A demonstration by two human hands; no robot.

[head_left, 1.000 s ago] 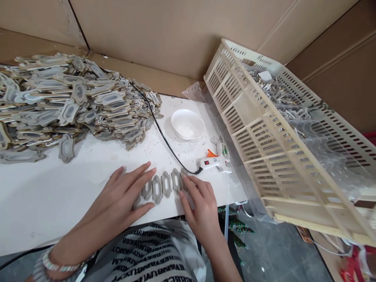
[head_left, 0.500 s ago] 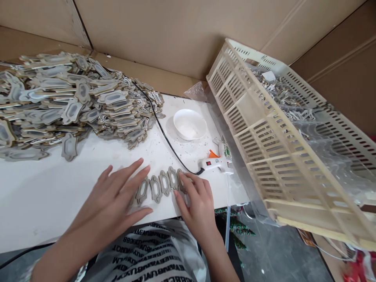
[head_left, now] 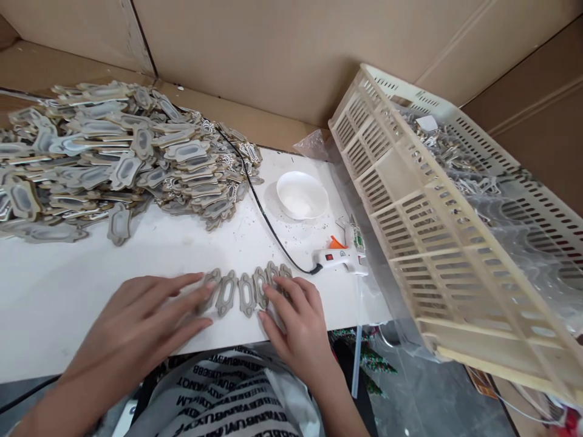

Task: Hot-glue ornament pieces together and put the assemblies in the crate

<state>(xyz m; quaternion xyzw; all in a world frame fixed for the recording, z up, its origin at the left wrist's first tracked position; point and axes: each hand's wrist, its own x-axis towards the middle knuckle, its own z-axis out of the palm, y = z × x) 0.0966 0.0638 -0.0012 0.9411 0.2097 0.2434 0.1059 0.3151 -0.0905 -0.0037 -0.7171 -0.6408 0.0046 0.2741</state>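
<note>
Flat hands [head_left: 150, 309] pressing row of cutouts [head_left: 246, 292], near table edge [head_left: 237, 343]

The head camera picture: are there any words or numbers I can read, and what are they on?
The striped cloth in the person's lap carries rows of black capital letters, seen upside down and broken by folds; no whole word reads for sure.
The label on the glue gun nose is too small and blurred to read.
The red switch on the glue gun shows no readable mark.
The bowl, the crate and the flat grey pieces carry no readable text.
</note>
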